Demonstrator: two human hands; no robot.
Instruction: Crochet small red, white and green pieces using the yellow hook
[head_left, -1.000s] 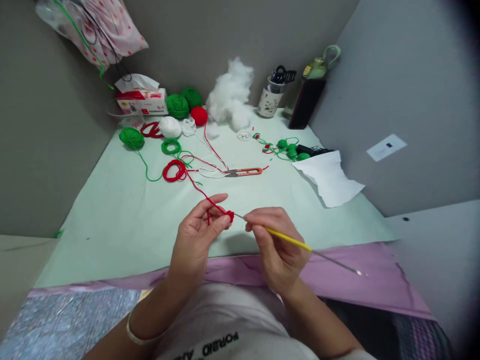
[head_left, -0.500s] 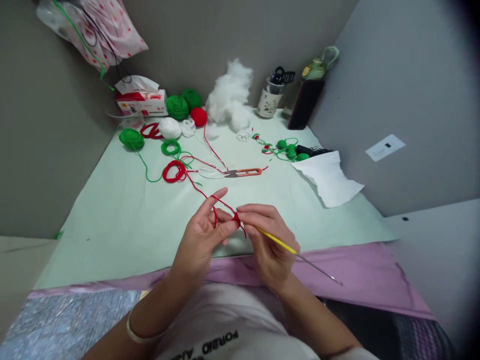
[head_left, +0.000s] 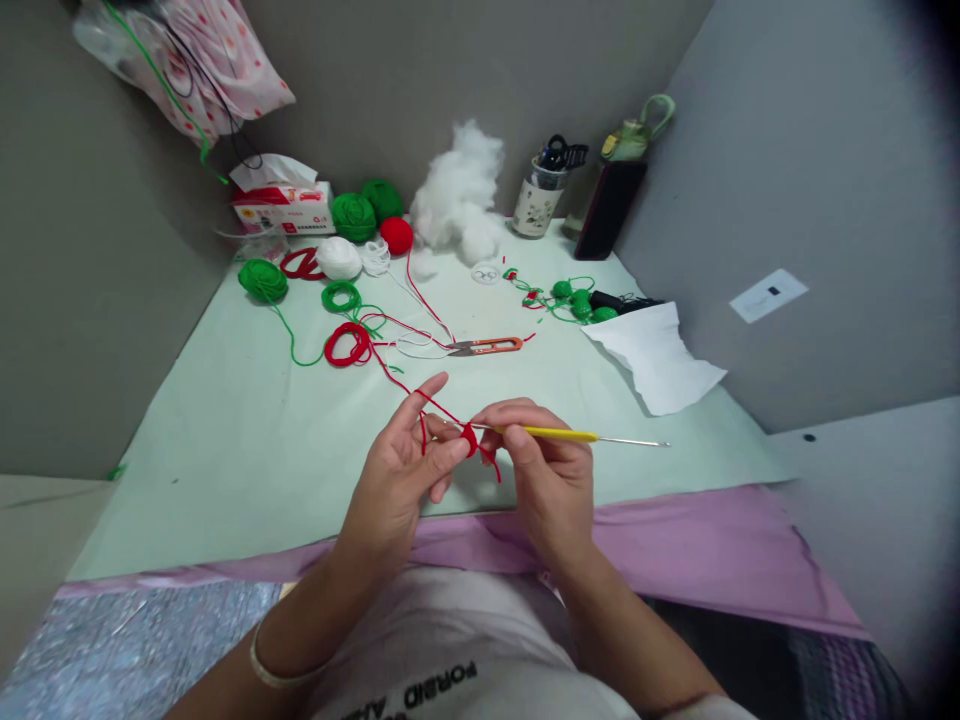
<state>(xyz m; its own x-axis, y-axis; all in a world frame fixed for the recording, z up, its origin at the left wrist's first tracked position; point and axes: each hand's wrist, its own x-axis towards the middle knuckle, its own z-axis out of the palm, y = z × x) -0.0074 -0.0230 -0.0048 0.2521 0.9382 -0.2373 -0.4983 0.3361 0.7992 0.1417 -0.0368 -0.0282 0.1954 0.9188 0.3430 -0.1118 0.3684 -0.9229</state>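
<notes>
My left hand [head_left: 405, 455] pinches a small red crochet piece [head_left: 469, 439] between thumb and fingers, its index finger raised with red yarn [head_left: 439, 404] running over it. A short red tail hangs below the piece on the right. In my right hand [head_left: 551, 465] is a crochet hook [head_left: 559, 433] with a yellow handle, lying nearly level. Its left tip reaches the top of the red piece; whether it has passed through a stitch I cannot tell. The thin metal hook at its other end points right. The yarn trails back to a red coil [head_left: 347, 344] on the table.
Orange thread snips [head_left: 487, 346] lie beyond my hands. Balls of green yarn [head_left: 354, 217], white yarn [head_left: 339, 257] and red yarn [head_left: 397, 236] sit behind, near white stuffing [head_left: 461, 195]. Small green crocheted pieces [head_left: 581, 304] and white paper [head_left: 656, 358] lie right. A bottle [head_left: 628, 140] stands at the back.
My right hand has turned the crochet hook from a downward slant to nearly level, bringing its left tip to the red piece. My left hand has shifted only slightly.
</notes>
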